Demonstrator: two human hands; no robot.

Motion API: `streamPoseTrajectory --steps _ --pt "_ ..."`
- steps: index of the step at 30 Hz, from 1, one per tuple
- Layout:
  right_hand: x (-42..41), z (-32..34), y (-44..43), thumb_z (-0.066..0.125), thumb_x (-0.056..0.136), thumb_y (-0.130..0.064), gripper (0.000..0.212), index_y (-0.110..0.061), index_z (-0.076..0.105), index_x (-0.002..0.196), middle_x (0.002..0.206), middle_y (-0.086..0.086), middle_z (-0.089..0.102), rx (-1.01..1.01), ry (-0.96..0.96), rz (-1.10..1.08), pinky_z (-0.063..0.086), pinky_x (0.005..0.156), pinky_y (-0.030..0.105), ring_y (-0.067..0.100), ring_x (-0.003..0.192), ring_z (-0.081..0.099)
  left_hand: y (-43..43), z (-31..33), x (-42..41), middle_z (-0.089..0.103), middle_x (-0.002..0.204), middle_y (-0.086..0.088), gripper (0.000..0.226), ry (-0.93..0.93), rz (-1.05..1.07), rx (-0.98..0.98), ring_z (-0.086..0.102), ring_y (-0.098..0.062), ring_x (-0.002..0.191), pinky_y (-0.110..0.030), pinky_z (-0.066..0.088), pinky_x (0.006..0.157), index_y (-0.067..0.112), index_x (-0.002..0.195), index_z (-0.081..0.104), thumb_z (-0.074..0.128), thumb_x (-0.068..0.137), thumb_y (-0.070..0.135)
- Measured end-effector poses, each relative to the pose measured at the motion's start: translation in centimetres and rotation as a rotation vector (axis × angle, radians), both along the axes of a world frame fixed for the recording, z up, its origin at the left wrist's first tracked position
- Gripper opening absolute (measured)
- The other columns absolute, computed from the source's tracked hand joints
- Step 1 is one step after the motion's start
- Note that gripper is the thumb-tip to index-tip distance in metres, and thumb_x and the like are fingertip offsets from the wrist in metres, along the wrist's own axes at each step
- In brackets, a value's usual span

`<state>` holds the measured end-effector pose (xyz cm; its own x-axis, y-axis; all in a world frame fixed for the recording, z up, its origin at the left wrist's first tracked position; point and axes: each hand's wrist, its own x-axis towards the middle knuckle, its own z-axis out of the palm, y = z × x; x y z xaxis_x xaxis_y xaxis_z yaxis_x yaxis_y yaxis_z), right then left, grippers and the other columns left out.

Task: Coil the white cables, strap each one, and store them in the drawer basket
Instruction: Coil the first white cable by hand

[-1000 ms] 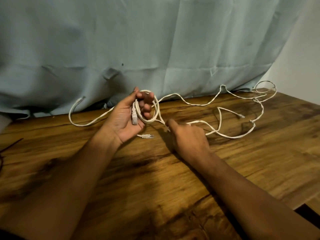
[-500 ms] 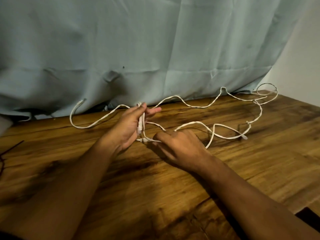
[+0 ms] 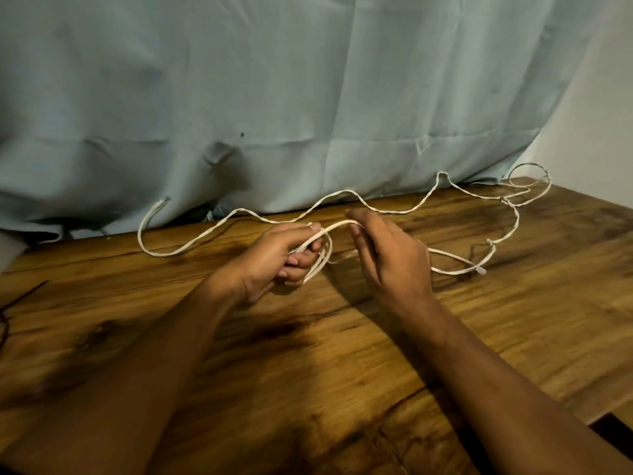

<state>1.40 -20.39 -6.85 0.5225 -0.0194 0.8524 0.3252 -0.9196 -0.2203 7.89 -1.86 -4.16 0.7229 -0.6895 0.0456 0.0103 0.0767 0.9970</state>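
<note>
While left fingers (image 3: 298,260) grip coil (image 3: 323,258), right fingers (image 3: 356,230), now raised, pinch white cable (image 3: 334,226).

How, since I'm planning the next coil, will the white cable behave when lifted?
Probably floppy: the white cable lies in loose waves across the table. Likely light: the left hand holds several loops in its fingers. Its kinks may snag while coiling.

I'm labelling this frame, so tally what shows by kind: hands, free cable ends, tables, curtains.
Hands: 2, left hand and right hand, both gripping white cable
Free cable ends: 2, left end, plug end
Wooden table: 1
Blue-grey curtain: 1
Total: 6
</note>
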Motion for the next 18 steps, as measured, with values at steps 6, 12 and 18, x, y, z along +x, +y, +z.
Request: streamPoseTrajectory --steps 6,12,18 --pt "0.0 0.0 -0.1 0.023 0.109 -0.049 0.041 -0.027 0.052 0.129 0.089 0.002 0.072 -0.017 0.19 -0.056 0.055 0.065 0.043 0.031 0.075 0.068 0.2 0.8 -0.8 0.029 0.052 0.01 0.032 0.235 -0.285 -0.168 0.014 -0.004 0.038 -0.02 0.014 0.041 0.015 0.083 0.054 0.043 0.104 0.036" --pt "0.4 -0.8 0.4 0.021 0.109 -0.046 0.034 -0.021 0.044 0.113 0.08 0.008 0.068 -0.132 0.349 -0.099 0.039 0.06 0.038 0.037 0.072 0.065 0.5 0.9 -0.6 0.028 0.05 0.009 0.033 0.352 -0.317 -0.358 0.014 -0.007 0.037 -0.021 0.016 0.044 0.019 0.082 0.055 0.04 0.105 0.037" --pt "-0.1 -0.5 1.5 0.03 0.11 -0.041 0.045 -0.021 0.032 0.15 0.114 0.009 0.07 -0.168 0.355 -0.089 0.05 0.076 0.043 0.035 0.091 0.069 1.7 2.0 0.5 0.035 0.047 0.006 0.031 0.383 -0.101 -0.652 0.019 -0.01 0.033 -0.018 0.019 0.04 0.02 0.083 0.052 0.038 0.106 0.036"
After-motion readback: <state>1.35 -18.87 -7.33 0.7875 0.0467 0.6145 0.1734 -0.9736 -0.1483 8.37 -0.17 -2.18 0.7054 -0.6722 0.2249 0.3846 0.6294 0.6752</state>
